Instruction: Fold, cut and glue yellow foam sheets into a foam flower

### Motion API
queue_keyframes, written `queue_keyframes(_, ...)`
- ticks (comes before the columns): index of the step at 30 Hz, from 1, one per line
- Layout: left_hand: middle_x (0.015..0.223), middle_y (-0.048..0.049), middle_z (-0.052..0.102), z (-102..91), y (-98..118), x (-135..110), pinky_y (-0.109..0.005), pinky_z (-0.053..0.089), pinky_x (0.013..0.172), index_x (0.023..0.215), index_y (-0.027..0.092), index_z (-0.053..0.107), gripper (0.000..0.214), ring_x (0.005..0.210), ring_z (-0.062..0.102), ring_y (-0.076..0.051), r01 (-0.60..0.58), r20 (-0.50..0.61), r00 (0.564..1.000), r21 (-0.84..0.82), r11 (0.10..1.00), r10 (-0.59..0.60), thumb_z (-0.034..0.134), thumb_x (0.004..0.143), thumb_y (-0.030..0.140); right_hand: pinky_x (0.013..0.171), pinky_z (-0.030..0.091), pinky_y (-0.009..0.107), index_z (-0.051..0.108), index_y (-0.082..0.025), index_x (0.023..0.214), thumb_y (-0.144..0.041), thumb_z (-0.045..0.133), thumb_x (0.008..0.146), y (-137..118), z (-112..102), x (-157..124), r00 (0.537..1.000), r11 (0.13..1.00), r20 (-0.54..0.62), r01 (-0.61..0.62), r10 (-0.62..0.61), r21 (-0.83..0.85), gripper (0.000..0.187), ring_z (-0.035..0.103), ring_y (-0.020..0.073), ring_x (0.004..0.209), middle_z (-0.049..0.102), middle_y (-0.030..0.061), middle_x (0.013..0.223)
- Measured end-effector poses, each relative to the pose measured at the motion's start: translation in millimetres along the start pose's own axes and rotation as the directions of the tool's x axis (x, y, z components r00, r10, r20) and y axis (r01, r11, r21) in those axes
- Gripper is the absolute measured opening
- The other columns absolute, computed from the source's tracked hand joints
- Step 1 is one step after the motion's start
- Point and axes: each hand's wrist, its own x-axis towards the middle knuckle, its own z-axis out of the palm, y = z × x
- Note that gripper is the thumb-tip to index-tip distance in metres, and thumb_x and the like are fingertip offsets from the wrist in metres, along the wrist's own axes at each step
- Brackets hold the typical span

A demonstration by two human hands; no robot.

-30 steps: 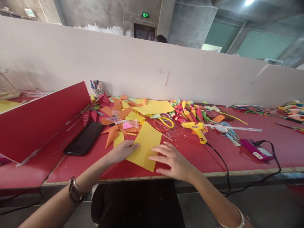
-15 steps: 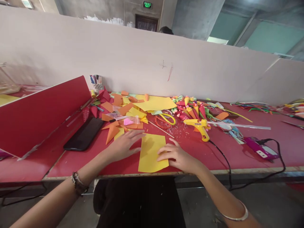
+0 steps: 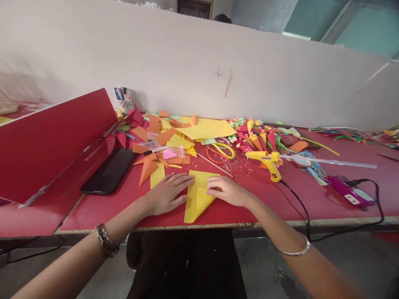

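A sheet of yellow paper (image 3: 195, 203) lies at the table's front edge, its near right corner curled up and over toward the far side. My right hand (image 3: 229, 191) has its fingers closed on that turned-over corner. Flat on the table, my left hand (image 3: 170, 192) has its fingers stretched out, the tips touching the sheet's left side. Just behind my left hand are a smaller yellow piece (image 3: 157, 175) and an orange paper cone (image 3: 148, 169).
A black phone (image 3: 109, 171) lies left, beside a standing red board (image 3: 59, 145). Paper scraps (image 3: 165, 135), yellow-handled scissors (image 3: 229, 151) and small decorated cones (image 3: 257, 139) crowd the back. A yellow glue gun (image 3: 268, 162) lies right, its cord near a purple power strip (image 3: 352, 193).
My right hand has lifted the yellow sheet's near right corner and brought it over toward the far side. My left hand has come down flat at the sheet's left edge.
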Motion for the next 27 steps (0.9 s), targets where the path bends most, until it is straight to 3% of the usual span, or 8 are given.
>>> queue_keyframes(2,0.136,-0.0022,0.035,1.5,1,0,-0.039,0.02,0.103,0.133,0.027,0.025,0.049,0.125,0.029,-0.02,0.008,-0.025,1.0,0.008,1.0,-0.007,0.029,0.087,0.042,0.062,0.037,0.022,0.056,-0.016,0.068,-0.031,0.041,0.086,-2,5,7,0.999,0.996,-0.037,-0.005,0.001,-0.091,0.028,0.049,0.0105,0.067,0.053,0.0004,0.069)
queue_keyframes(5,0.135,-0.0047,0.035,4.2,3,0,-0.041,0.018,0.103,0.134,0.024,0.022,0.061,0.124,0.03,-0.023,0.026,-0.039,0.999,0.027,0.999,-0.025,0.035,0.081,0.052,0.063,0.035,0.022,0.055,-0.016,0.066,-0.031,0.042,0.086,-3,11,14,0.996,0.982,-0.086,-0.005,-0.011,-0.189,0.028,0.049,0.0106,0.067,0.054,0.0003,0.067)
queue_keyframes(11,0.136,-0.0089,0.034,6.2,5,1,-0.041,0.02,0.102,0.136,0.02,0.016,0.081,0.123,0.031,-0.026,0.063,-0.055,0.997,0.026,0.998,-0.061,0.041,0.071,0.063,0.059,0.033,0.022,0.053,-0.016,0.068,-0.032,0.042,0.085,-1,20,21,0.985,0.973,-0.168,-0.08,0.044,-0.217,0.026,0.05,0.0109,0.064,0.056,0.0003,0.066)
queue_keyframes(27,0.135,-0.0057,0.036,8.0,2,2,-0.039,0.018,0.103,0.135,0.022,0.018,0.081,0.124,0.028,-0.024,0.085,-0.04,0.996,0.0,0.996,-0.085,0.044,0.07,0.062,0.059,0.027,0.023,0.052,-0.018,0.071,-0.028,0.041,0.086,1,30,28,0.976,0.914,-0.209,-0.143,0.066,-0.38,0.021,0.052,0.0116,0.066,0.059,-0.0005,0.067)
